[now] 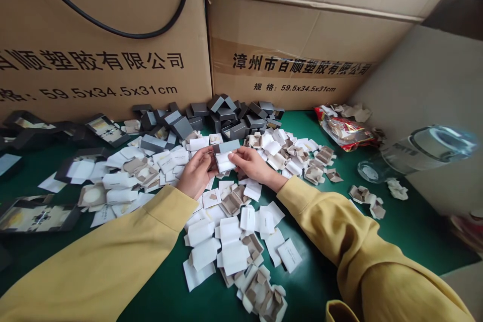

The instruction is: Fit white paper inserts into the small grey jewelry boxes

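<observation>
My left hand [196, 171] and my right hand [252, 164] meet over the middle of a green table [407, 221]. Together they pinch a small grey box [226, 147] with a white folded insert [225, 161] at its lower side. Both hands have fingers closed on that piece. Yellow sleeves cover both forearms. Under and around the hands lie several white paper inserts [234, 256] and beige cardboard inserts [231, 202]. A heap of small grey boxes [226, 118] sits just beyond the hands.
Two large cardboard cartons [287, 50] with printed text wall off the back. Flat dark box trays [37, 214] lie at the left. A red snack bag [349, 131] and a clear plastic bottle [418, 153] on its side lie at the right.
</observation>
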Tool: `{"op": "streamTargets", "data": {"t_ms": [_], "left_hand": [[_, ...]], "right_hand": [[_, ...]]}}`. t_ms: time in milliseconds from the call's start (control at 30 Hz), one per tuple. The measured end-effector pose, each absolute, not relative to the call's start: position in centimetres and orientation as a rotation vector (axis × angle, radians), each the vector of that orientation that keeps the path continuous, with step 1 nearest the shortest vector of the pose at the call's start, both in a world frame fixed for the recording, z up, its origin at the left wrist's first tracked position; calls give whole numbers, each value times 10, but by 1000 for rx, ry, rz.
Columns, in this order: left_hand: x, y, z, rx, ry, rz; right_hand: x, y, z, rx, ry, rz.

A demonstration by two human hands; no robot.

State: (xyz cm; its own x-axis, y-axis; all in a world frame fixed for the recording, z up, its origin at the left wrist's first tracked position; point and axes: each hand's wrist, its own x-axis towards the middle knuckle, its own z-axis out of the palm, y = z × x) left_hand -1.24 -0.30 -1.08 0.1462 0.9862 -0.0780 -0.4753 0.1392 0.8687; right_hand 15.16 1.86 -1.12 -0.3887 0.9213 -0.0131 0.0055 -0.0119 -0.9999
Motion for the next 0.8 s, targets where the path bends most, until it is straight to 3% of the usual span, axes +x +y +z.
{"op": "streamTargets", "data": {"t_ms": [800], "left_hand": [[-13,-8,-8,963,1025,1060]], "right_hand": [[147,9,-11,-1131,-1629,1242]]}}
